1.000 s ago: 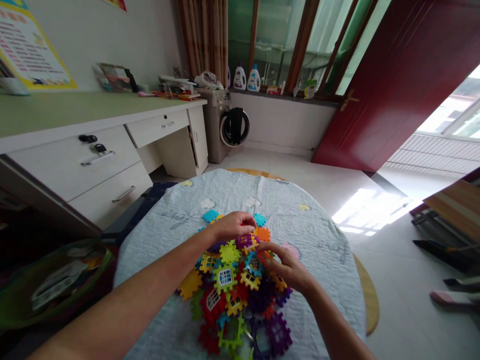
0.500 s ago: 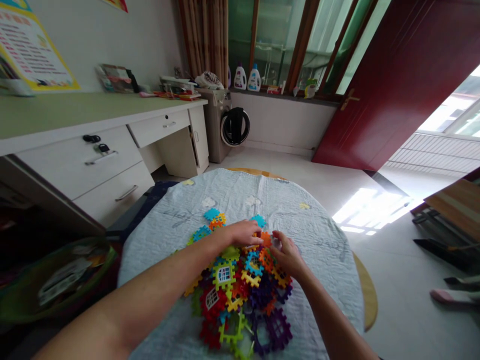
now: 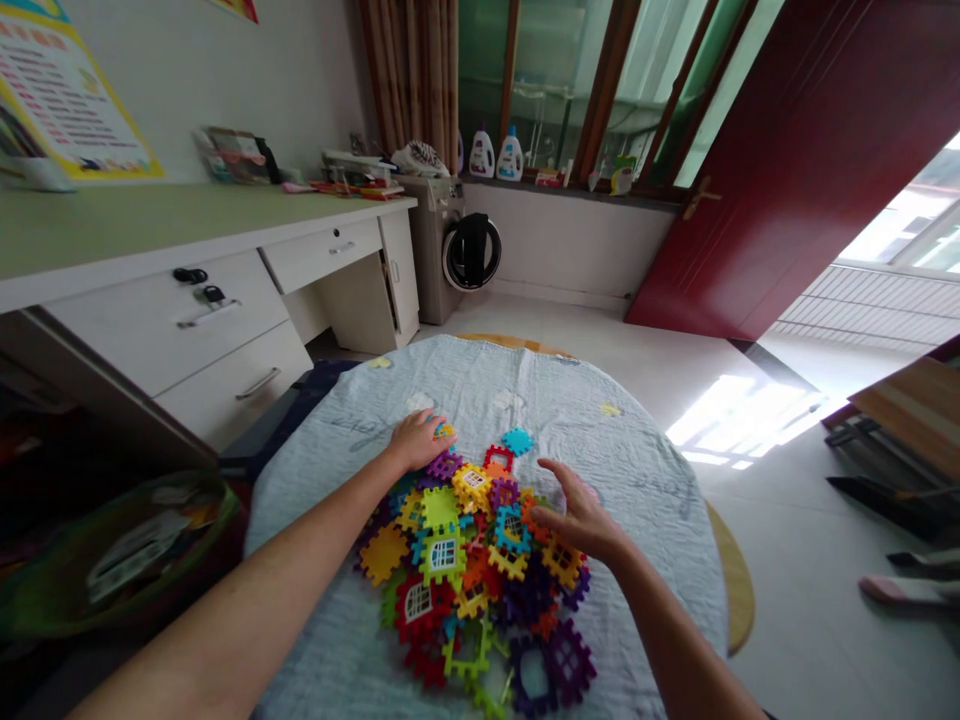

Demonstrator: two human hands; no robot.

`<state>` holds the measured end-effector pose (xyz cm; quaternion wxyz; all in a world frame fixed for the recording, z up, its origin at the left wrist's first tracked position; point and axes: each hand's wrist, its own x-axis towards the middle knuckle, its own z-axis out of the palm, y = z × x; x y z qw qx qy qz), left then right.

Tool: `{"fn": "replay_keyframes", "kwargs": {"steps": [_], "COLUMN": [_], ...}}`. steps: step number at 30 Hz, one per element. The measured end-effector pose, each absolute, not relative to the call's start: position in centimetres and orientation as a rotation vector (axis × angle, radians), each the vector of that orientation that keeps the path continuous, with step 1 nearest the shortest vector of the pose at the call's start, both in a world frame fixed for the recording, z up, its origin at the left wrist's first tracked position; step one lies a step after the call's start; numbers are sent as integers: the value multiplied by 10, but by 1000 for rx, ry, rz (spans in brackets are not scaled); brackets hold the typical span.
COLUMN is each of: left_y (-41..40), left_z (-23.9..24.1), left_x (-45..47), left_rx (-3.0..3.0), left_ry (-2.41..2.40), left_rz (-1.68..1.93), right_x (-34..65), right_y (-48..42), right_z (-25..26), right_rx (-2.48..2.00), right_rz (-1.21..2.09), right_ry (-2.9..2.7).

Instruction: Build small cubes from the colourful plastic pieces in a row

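Observation:
A heap of colourful plastic interlocking building tiles [image 3: 442, 508] with notched edges lies on the cloth-covered round table. My left hand [image 3: 420, 438] rests at the heap's far left edge, fingers stretched over an orange-yellow tile [image 3: 444, 432] that they partly hide. My right hand [image 3: 583, 512] is at the heap's right side, thumb and fingers apart, beside orange tiles and a blue window tile [image 3: 512, 528]. A single blue tile [image 3: 517, 441] lies flat beyond the heap, between my hands. Purple tiles [image 3: 568, 662] lie at the near end.
The light blue tablecloth [image 3: 645, 450] covers the round table. To the left stand a white desk [image 3: 217, 330] with drawers and a green basket [image 3: 112, 560] of odds and ends. A washing machine [image 3: 435, 250] and an open red door [image 3: 757, 190] are farther back.
My left hand has moved left, from the heap's far middle to its far left edge, uncovering red and yellow tiles. My right hand's fingers have spread, and no tile shows between them.

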<state>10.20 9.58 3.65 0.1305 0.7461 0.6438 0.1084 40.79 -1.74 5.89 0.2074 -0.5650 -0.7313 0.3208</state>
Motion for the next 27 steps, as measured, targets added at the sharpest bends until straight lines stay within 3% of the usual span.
{"fn": "replay_keyframes", "kwargs": {"steps": [5, 11, 17, 27], "left_y": [68, -28, -127, -115], "left_z": [51, 75, 63, 39], "left_x": [96, 99, 139, 160], "left_rx": [2208, 2457, 2700, 2874], "left_ry": [1390, 1427, 926, 1043], "left_rz": [398, 562, 333, 312], "right_x": [412, 388, 391, 416], "right_y": [-34, -28, -7, -58], "right_z": [55, 37, 33, 63], "right_rx": [-1438, -1388, -1517, -1487], "right_rz": [923, 783, 595, 676], "right_ry": [-2340, -2236, -2020, -2382]}}
